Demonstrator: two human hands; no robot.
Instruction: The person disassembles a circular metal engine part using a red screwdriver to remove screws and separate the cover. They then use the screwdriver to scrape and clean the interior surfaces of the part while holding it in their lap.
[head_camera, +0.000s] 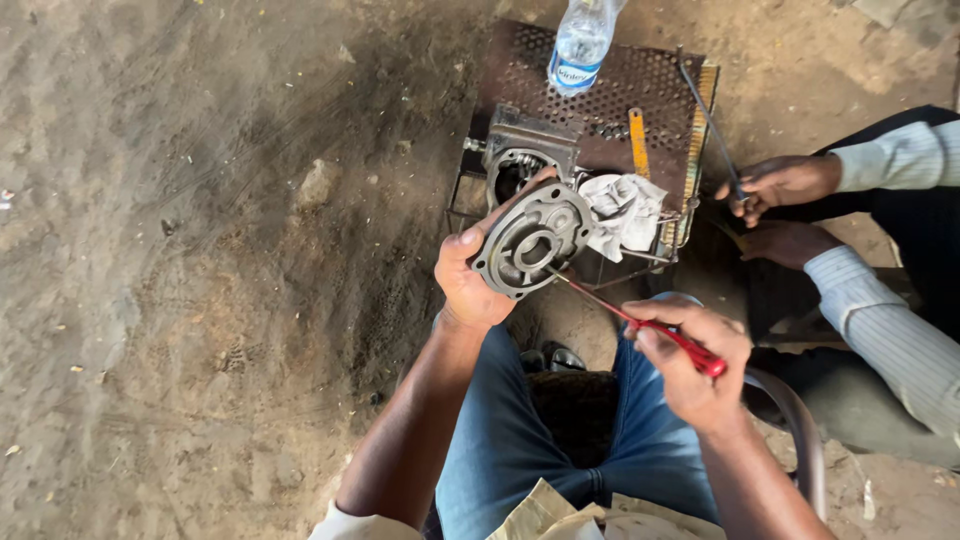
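Note:
My left hand (468, 275) grips a round grey metal cover plate (532, 238) by its edge and holds it tilted above my knees. My right hand (690, 360) is closed on a red-handled screwdriver (690, 350); its thin shaft (585, 292) reaches up left, with the tip touching the plate's lower rim. Just behind the plate sits a grey metal housing (525, 150) with a round opening, partly hidden by the plate.
The housing rests on a rusty perforated metal stand (620, 90) with a clear plastic bottle (580, 40), a yellow flat tool (638, 140) and a crumpled white rag (625, 212). Another person's hands (780, 185) hold a thin dark rod (710, 120) at right. Bare dirt lies left.

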